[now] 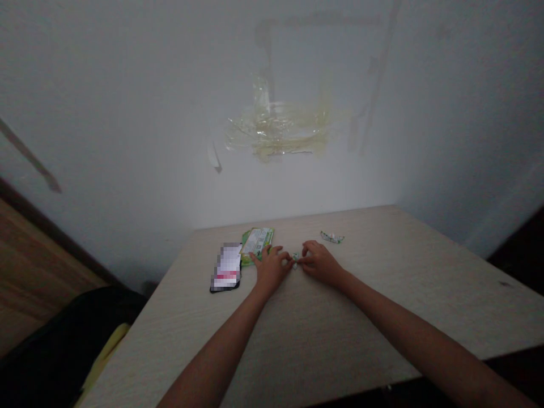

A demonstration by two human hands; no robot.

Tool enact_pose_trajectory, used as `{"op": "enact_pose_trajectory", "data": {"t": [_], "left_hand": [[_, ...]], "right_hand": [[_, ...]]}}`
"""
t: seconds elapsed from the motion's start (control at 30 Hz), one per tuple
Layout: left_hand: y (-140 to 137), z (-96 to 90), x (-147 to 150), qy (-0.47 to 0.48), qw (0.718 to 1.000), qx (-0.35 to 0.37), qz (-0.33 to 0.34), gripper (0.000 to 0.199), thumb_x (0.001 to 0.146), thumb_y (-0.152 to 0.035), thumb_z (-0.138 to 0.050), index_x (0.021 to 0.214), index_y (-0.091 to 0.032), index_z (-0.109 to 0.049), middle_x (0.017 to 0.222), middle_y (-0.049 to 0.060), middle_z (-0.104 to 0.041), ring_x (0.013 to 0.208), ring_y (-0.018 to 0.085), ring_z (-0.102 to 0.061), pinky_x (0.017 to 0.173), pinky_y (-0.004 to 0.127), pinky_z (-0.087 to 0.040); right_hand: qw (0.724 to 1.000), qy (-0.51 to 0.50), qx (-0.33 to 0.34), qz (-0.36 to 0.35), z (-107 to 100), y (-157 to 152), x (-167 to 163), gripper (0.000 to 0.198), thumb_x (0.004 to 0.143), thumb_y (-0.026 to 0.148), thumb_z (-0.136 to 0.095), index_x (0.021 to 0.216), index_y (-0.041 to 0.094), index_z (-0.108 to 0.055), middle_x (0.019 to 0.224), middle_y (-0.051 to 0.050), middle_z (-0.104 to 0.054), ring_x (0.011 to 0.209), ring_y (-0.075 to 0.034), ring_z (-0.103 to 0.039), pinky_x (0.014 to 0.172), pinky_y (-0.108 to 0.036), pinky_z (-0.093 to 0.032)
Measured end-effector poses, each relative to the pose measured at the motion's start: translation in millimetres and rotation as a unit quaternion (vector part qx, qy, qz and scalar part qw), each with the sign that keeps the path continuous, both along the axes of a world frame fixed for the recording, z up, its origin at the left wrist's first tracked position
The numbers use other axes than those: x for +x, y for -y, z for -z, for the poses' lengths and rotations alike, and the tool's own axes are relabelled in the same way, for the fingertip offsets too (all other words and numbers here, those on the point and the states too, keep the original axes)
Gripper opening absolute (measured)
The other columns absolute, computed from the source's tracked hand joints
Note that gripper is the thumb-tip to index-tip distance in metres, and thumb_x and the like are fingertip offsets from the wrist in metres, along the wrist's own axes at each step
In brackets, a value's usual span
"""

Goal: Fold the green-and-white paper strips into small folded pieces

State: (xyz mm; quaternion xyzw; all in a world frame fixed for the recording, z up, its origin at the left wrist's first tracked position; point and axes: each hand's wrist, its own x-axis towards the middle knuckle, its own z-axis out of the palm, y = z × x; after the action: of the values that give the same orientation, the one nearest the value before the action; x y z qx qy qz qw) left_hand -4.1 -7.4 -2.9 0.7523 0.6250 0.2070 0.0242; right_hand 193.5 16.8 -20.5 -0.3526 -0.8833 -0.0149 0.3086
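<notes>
A small white-and-green wrapper lies low over the table between my hands; whether anything is inside it I cannot tell. My left hand pinches its left side, with the other fingers spread near a green packet. From the right, my right hand grips the other side with curled fingers. The packet, green with a pale printed panel, lies flat just behind my left hand, which partly covers its lower edge. Beyond my right hand rests a twisted strip of white-and-green wrapper.
A phone with a blurred-out screen lies left of my left hand, against the packet. The pale wooden table meets a wall patched with clear tape. Dark cloth is beside the table's left edge.
</notes>
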Motion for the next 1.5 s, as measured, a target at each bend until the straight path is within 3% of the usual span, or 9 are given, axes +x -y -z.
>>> {"op": "enact_pose_trajectory", "data": {"t": [0.27,1.03,1.27,1.5], "left_hand": [[2.1,-3.6,-0.6,-0.002,1.000,-0.006,0.001,0.020,0.084,-0.049,-0.061,0.093,-0.036,-0.072,0.135,-0.001,-0.057,0.137,0.033,-0.032,0.109,0.074,-0.006],[-2.1,5.9,-2.2,0.007,1.000,0.018,0.000,0.018,0.084,-0.049,-0.063,0.092,-0.036,-0.071,0.131,-0.002,-0.060,0.135,0.033,-0.034,0.105,0.078,0.000],[-2.5,7.2,-2.1,0.001,1.000,0.028,0.002,0.018,0.084,-0.050,-0.062,0.091,-0.037,-0.071,0.131,-0.003,-0.060,0.135,0.033,-0.034,0.104,0.079,-0.003],[-1.8,4.7,-2.0,0.004,1.000,0.016,0.002,0.019,0.084,-0.051,-0.062,0.092,-0.037,-0.071,0.131,-0.003,-0.060,0.135,0.033,-0.034,0.104,0.079,-0.003]], "right_hand": [[0.997,-0.042,-0.016,-0.065,-1.9,2.8,1.9,0.020,0.077,0.011,-0.069,0.087,0.026,-0.076,0.098,-0.006,-0.060,0.103,-0.023,-0.053,0.091,-0.041,-0.043],[0.993,-0.046,-0.030,-0.103,-8.6,8.1,2.2,0.021,0.075,0.011,-0.071,0.089,0.025,-0.076,0.096,-0.006,-0.060,0.104,-0.023,-0.053,0.093,-0.040,-0.043],[0.994,-0.037,-0.038,-0.093,-8.1,8.1,1.8,0.023,0.074,0.011,-0.072,0.090,0.026,-0.077,0.095,-0.006,-0.061,0.105,-0.024,-0.053,0.095,-0.042,-0.042],[0.991,-0.101,-0.067,-0.062,-0.7,0.8,3.7,0.018,0.078,0.013,-0.069,0.089,0.025,-0.077,0.097,-0.007,-0.061,0.098,-0.021,-0.055,0.090,-0.037,-0.045]]}}
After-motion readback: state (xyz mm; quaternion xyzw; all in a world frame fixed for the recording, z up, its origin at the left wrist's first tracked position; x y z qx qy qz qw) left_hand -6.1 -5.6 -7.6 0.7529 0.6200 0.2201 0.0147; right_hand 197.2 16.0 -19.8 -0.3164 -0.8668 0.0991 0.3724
